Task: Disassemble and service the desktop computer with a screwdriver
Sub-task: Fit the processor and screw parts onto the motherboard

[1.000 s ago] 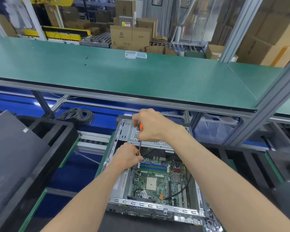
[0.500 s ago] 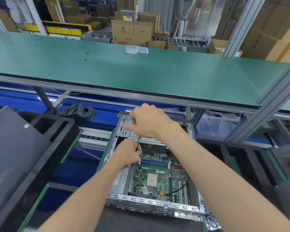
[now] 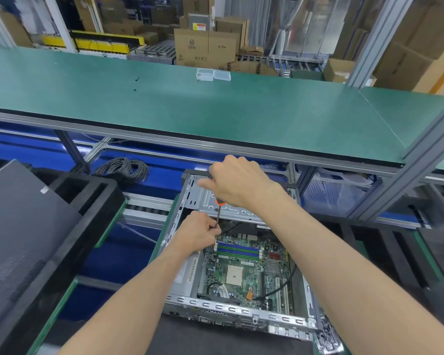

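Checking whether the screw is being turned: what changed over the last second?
The right hand rolled on the screwdriver handle: orange showed first, was hidden, now shows below the hand. The left hand kept pinching the shaft by the motherboard corner. Case unmoved.

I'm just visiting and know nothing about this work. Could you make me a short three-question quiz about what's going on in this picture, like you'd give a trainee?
1. True or false: the computer case has its side cover off, so the circuit board shows.
2. Which hand grips the screwdriver by its orange handle?
A. the left hand
B. the right hand
C. neither
3. Fill in: the left hand's fingers pinch the screwdriver's metal ____ near the board.

Key
1. True.
2. B.
3. Shaft; the tip itself is hidden behind the hand.
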A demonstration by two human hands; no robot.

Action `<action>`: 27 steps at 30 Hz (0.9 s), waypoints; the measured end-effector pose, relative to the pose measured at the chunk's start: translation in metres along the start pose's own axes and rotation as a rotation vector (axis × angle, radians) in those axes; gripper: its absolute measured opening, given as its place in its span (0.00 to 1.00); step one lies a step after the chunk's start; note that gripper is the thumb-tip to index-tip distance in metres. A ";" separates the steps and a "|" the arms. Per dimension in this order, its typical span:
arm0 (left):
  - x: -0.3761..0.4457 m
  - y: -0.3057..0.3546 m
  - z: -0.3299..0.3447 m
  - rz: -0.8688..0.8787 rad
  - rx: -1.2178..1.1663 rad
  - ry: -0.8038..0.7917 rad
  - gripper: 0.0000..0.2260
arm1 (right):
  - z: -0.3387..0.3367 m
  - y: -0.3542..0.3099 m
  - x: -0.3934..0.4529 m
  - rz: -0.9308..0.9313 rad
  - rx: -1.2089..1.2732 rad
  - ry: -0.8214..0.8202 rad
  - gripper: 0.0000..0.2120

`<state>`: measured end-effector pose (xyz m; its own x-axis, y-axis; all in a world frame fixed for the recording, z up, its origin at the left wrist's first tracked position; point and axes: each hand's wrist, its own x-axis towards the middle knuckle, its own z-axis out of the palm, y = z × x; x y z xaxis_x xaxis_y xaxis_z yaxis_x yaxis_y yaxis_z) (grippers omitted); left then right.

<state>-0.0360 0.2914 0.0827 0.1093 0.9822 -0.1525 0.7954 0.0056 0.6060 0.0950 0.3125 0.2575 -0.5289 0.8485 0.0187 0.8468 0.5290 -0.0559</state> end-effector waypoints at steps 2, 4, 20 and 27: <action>0.000 0.000 0.000 0.010 0.004 -0.005 0.08 | 0.002 -0.001 0.002 0.008 0.009 -0.029 0.19; 0.001 -0.001 0.000 0.010 0.002 -0.005 0.07 | 0.002 0.000 0.005 -0.043 0.063 -0.072 0.09; 0.004 -0.005 0.002 -0.047 0.020 -0.024 0.12 | -0.005 -0.004 0.000 -0.120 0.106 -0.095 0.07; 0.006 -0.004 0.003 -0.059 0.020 -0.040 0.09 | -0.005 0.007 -0.010 -0.120 0.188 -0.045 0.07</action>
<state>-0.0366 0.2970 0.0766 0.0855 0.9721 -0.2184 0.8127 0.0588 0.5797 0.1062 0.3078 0.2621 -0.6306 0.7761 -0.0080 0.7545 0.6106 -0.2407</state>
